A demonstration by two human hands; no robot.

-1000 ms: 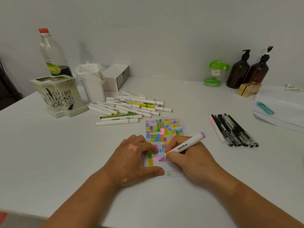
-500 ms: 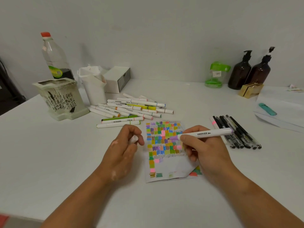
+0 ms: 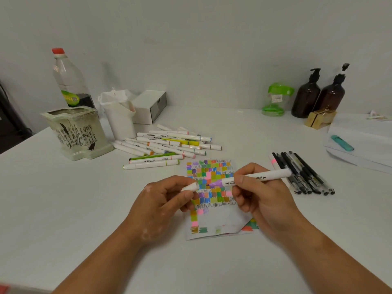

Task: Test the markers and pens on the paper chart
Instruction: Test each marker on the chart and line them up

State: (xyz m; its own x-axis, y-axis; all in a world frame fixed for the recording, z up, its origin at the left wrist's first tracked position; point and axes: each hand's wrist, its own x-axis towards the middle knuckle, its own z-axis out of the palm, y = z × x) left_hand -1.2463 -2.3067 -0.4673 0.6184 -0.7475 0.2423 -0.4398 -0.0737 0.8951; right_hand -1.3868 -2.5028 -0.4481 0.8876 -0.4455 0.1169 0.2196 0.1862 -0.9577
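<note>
Right hand [image 3: 265, 200] pinches the marker [image 3: 256, 177] near its purple tip; left hand [image 3: 161, 204] fingers curl round the cap [image 3: 189, 187], just apart.

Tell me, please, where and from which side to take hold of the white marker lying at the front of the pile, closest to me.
Pinch the front marker at mid-barrel, from above, fingers across its width. It lies flat and crosswise; bare table is on its near side, another marker close behind, so sideways access looks tight.
</note>
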